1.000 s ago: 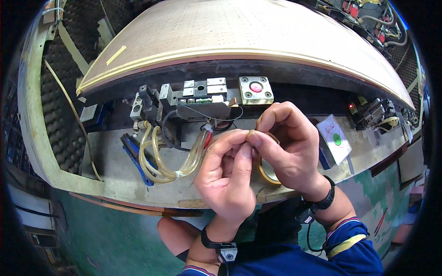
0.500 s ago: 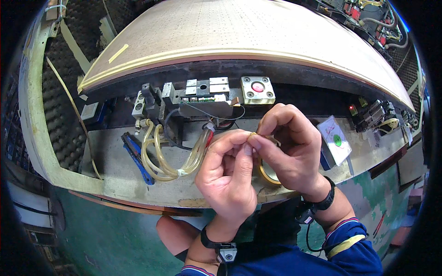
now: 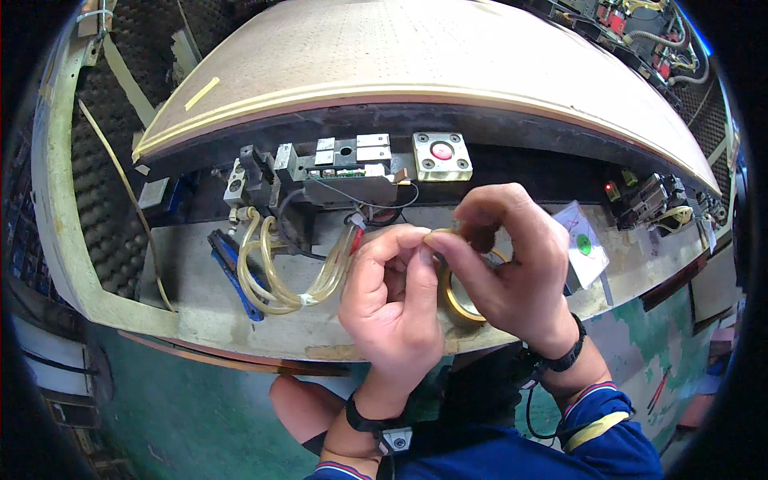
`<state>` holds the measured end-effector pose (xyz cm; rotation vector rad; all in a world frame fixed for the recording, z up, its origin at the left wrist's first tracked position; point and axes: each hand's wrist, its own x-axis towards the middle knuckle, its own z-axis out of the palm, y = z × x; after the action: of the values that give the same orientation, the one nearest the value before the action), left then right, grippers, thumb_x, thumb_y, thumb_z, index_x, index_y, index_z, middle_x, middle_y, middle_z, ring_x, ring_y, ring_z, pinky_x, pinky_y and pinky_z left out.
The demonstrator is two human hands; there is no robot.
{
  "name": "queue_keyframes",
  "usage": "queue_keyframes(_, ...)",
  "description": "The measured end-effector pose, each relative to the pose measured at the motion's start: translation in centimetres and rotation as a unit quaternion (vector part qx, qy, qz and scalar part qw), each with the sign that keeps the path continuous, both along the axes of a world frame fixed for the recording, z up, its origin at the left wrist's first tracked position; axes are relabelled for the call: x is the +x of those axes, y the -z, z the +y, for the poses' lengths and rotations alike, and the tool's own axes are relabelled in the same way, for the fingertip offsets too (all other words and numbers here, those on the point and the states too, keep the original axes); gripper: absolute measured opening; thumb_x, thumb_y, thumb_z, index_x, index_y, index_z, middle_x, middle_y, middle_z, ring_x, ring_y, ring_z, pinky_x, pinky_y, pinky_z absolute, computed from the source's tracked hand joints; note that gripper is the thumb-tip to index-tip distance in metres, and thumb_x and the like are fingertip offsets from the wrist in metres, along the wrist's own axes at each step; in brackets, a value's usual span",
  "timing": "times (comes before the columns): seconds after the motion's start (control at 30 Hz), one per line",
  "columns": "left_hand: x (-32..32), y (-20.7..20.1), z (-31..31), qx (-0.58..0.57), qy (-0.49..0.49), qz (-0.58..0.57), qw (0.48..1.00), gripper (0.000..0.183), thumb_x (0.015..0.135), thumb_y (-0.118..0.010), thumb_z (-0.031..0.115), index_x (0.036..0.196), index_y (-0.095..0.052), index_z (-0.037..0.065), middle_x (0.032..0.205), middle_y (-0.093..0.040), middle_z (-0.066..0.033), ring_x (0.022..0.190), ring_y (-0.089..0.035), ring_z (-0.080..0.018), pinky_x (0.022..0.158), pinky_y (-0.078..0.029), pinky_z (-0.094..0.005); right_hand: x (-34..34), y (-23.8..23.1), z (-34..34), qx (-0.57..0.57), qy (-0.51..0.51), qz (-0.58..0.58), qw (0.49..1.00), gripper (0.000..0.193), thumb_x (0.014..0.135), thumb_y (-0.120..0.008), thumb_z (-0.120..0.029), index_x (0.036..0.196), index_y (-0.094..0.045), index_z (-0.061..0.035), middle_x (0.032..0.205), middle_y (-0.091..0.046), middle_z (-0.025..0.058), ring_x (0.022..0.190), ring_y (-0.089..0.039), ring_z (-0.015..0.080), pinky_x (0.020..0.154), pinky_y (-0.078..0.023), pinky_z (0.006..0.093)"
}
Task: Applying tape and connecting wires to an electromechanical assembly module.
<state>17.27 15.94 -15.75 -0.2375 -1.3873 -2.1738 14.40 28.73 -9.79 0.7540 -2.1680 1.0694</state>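
My left hand (image 3: 396, 308) and my right hand (image 3: 516, 272) meet above the bench's front part. Between their fingertips is a small yellowish strip (image 3: 442, 231), mostly covered, its kind hard to make out. The left thumb and index finger pinch one end. My right thumb presses close to the left index tip, while the right index finger curls above it, slightly smeared. A roll of yellow tape (image 3: 458, 306) lies on the bench under my right hand, partly hidden by it.
Behind the hands stand a metal fixture (image 3: 352, 188) and a square metal block with a red centre (image 3: 442, 156). Clear hoses (image 3: 268, 288) and blue-handled pliers (image 3: 240, 280) lie left. A clear plastic case (image 3: 584, 244) is right. A perforated board (image 3: 416, 56) spans the back.
My right hand has shifted slightly right, its index finger lifting from the thumb. The left hand has barely moved. More of the tape roll shows, and the whole view has shifted a little.
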Motion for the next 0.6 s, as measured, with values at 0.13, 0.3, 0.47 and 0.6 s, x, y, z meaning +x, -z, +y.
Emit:
queue_keyframes(0.13, -0.2, 0.2, 0.3, -0.053, -0.037, 0.001, 0.998, 0.014, 0.105, -0.066, -0.001, 0.119, -0.068, -0.003, 0.114, -0.070, -0.0060, 0.093, -0.065, -0.0090, 0.084, -0.053, -0.0237, 0.9, -1.9, 2.0, 0.000, 0.040, -0.031, 0.999, 0.020, 0.086, -0.087, -0.001, 0.101, -0.074, -0.0022, 0.090, -0.069, 0.0105, 0.078, -0.071, 0.0217, 0.067, -0.056, 0.0326)
queue_keyframes(0.3, -0.3, 0.3, -0.1, -0.058, -0.045, 0.010, 0.997, 0.013, 0.105, -0.067, 0.000, 0.118, -0.069, 0.000, 0.112, -0.070, -0.0039, 0.089, -0.063, -0.0072, 0.080, -0.051, -0.0223, -0.2, -3.0, 1.8, 0.087, -0.045, 0.013, 0.995, 0.030, 0.078, -0.088, -0.001, 0.106, -0.077, -0.0032, 0.099, -0.069, 0.0108, 0.086, -0.069, 0.0242, 0.073, -0.055, 0.0353)
queue_keyframes(0.47, -0.4, -0.1, 0.1, -0.066, -0.033, 0.020, 0.997, 0.014, 0.105, -0.066, -0.003, 0.118, -0.069, -0.001, 0.116, -0.069, -0.0047, 0.095, -0.062, -0.0068, 0.081, -0.051, -0.0221, -0.8, -3.0, 1.4, 0.112, -0.086, 0.020, 0.990, 0.026, 0.078, -0.087, 0.001, 0.101, -0.076, -0.0038, 0.097, -0.069, 0.0120, 0.086, -0.071, 0.0282, 0.074, -0.057, 0.0369)
queue_keyframes(0.6, -0.3, -0.4, -0.4, -0.123, -0.064, 0.016, 0.990, 0.016, 0.099, -0.067, -0.010, 0.113, -0.071, -0.004, 0.112, -0.072, -0.0133, 0.102, -0.070, -0.0190, 0.089, -0.057, -0.0309, -1.1, -3.1, 1.4, 0.119, -0.076, 0.022, 0.990, 0.023, 0.078, -0.086, 0.002, 0.097, -0.074, -0.0031, 0.094, -0.070, 0.0112, 0.085, -0.071, 0.0277, 0.074, -0.057, 0.0360)
